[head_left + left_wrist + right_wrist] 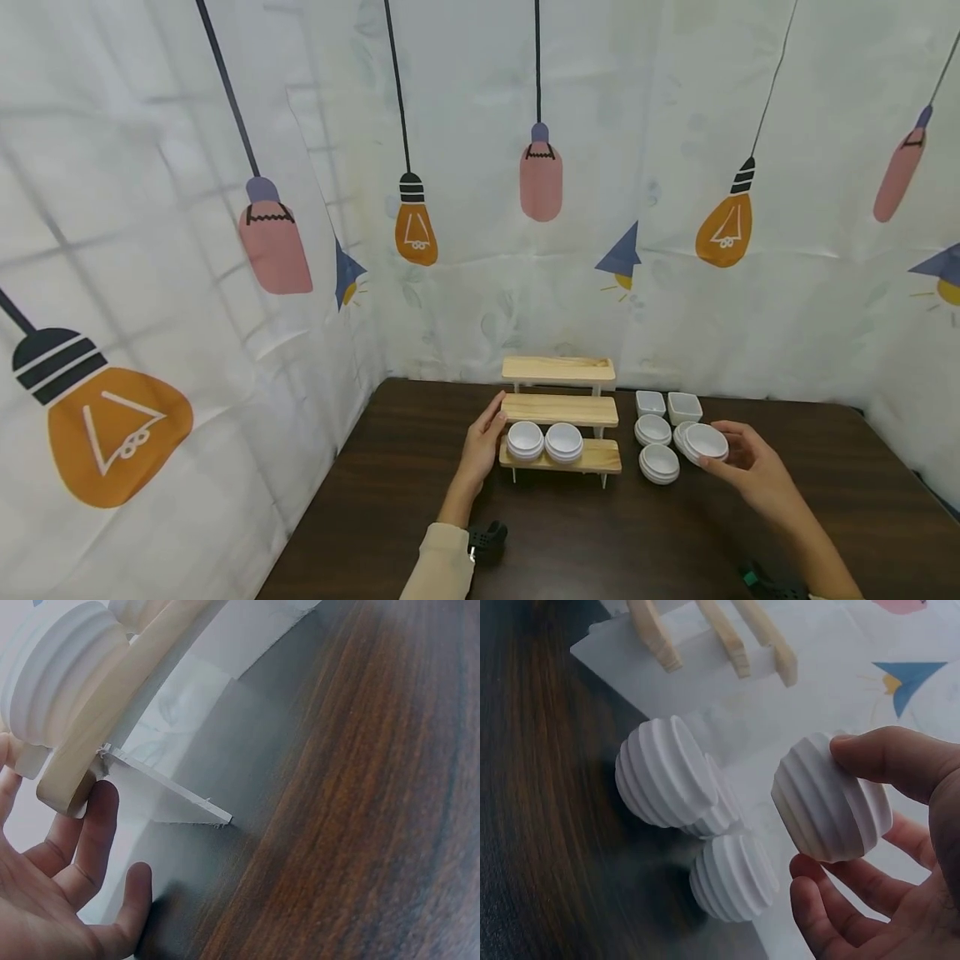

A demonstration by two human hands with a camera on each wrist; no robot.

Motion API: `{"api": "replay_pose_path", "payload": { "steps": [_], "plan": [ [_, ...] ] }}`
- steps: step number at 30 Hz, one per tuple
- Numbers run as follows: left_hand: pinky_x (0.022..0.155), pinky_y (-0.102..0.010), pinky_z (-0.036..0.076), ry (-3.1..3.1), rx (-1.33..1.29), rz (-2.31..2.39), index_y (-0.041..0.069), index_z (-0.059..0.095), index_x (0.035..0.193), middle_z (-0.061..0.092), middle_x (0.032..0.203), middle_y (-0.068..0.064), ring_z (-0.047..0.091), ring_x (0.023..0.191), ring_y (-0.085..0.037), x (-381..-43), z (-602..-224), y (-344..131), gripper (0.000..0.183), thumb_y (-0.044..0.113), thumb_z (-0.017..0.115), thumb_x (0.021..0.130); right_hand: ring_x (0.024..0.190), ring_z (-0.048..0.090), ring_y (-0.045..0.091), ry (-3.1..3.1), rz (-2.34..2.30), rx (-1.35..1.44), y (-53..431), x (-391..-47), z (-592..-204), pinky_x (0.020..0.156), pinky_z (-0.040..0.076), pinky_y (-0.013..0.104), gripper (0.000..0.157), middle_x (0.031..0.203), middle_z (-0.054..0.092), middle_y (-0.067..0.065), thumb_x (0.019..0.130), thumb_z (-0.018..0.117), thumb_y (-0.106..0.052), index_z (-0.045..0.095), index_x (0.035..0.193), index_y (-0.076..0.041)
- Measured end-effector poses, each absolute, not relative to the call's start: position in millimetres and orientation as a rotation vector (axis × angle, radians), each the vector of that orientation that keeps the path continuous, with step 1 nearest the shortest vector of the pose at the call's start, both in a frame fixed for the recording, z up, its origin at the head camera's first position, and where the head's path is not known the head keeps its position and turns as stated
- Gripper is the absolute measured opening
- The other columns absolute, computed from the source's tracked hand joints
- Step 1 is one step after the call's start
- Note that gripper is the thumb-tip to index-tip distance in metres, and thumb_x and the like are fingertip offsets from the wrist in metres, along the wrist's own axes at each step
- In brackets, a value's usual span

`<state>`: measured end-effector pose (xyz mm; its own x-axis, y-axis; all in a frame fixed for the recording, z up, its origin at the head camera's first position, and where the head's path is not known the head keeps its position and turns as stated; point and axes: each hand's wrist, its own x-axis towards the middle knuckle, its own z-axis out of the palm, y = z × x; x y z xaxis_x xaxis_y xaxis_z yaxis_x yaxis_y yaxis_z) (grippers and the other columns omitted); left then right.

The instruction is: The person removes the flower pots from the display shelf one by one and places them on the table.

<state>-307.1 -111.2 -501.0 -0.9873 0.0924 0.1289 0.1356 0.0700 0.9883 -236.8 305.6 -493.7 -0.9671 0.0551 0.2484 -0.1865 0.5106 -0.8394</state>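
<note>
Your left arm wears a cream-beige sleeve [442,558], its plain fabric ending in a rounded cuff short of the wrist. Beside that cuff sits a black wrist strap [489,542], lumpy in outline, with a small bright glint at its edge. Your right arm wears a second dark strap [780,590], marked by a small green patch [751,577]; the lower frame edge cuts it off, so its full shape cannot be told. Your left hand [480,444] and right hand [756,471] are both bare.
</note>
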Motion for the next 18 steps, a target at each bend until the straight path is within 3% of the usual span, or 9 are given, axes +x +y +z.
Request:
{"api": "replay_pose_path", "payload": {
  "steps": [2,11,18],
  "plan": [
    [0.088,-0.036,0.047,-2.270,-0.248,-2.107,0.019,0.044,0.157,0.057,0.146,-0.015,0.056,0.113,-0.029,-307,-501,-111,0.047,0.021,0.048,0.110,0.085,0.060,0.001,-2.514,1.439,0.107,307,-237,-496,0.068,0.051,0.025,0.060,0.104,0.060,-0.026,0.092,0.079,-0.019,0.048,0.140,-0.001],
    [0.108,-0.050,0.044,-2.280,-0.254,-2.101,0.019,0.043,0.157,0.052,0.154,-0.013,0.055,0.125,-0.024,-308,-502,-109,0.047,0.023,0.048,0.110,0.084,0.059,0.000,-2.536,1.435,0.096,314,-240,-509,0.068,0.051,0.024,0.060,0.104,0.060,-0.021,0.091,0.078,-0.014,0.047,0.140,0.000],
    [0.107,-0.050,0.044,-2.278,-0.238,-2.102,0.022,0.044,0.157,0.055,0.151,-0.013,0.056,0.121,-0.021,-307,-502,-111,0.047,0.023,0.048,0.110,0.083,0.058,0.000,-2.568,1.440,0.098,316,-243,-516,0.068,0.051,0.024,0.060,0.106,0.062,-0.016,0.091,0.079,-0.015,0.046,0.140,0.000]
  ]
}}
